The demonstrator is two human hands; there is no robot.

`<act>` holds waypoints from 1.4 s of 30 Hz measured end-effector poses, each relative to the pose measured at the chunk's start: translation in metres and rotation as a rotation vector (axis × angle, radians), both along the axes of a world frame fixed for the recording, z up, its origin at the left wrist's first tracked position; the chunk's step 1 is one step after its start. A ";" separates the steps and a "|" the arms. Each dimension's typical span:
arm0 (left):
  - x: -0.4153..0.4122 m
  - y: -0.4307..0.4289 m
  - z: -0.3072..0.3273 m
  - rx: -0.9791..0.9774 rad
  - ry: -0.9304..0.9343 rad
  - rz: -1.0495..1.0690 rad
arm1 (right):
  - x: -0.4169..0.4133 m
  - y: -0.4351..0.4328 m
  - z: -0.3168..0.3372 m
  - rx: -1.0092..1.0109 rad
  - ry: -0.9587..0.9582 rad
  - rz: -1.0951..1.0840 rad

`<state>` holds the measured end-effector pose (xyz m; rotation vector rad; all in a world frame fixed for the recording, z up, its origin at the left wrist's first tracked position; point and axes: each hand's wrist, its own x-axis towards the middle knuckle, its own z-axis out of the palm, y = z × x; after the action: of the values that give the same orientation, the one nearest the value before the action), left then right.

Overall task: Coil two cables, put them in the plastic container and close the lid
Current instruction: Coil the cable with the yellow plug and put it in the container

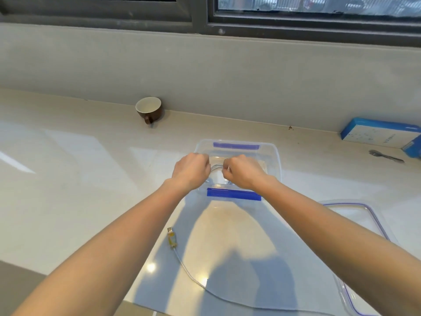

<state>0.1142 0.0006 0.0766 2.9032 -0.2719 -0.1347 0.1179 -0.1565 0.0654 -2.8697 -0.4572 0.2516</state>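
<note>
A clear plastic container (274, 153) with blue clips stands open on the counter. Both hands reach into it. My left hand (191, 171) and my right hand (243, 171) are closed on a coiled pale cable (216, 167), whose loops show between them over the container's floor. A second cable (193, 273) lies uncoiled on the counter near me, its USB plug (172, 238) pointing away. The container's lid (373, 222), clear with a blue seal, lies flat at the right, partly under my right forearm.
A brown cup (149, 109) stands against the wall at the back. A blue and white box (382, 133) and a metal fork (386, 156) lie at the far right. The counter's front edge runs at the lower left.
</note>
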 end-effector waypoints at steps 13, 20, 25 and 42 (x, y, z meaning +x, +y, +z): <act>-0.098 0.037 -0.027 -0.047 0.091 -0.233 | -0.113 0.019 -0.022 -0.034 0.014 0.166; -0.137 0.060 -0.068 0.098 0.234 -0.372 | -0.168 0.025 -0.055 -0.061 0.179 0.284; -0.160 0.075 -0.091 0.194 0.290 -0.523 | -0.207 0.014 -0.072 -0.165 0.369 0.377; -0.173 0.082 -0.083 0.024 0.021 -0.589 | -0.229 -0.036 -0.066 -0.050 0.410 0.193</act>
<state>-0.0588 0.0825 -0.0068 2.7468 -1.1169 -0.2617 -0.1109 -0.1926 -0.0003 -2.7145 -0.6475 0.8722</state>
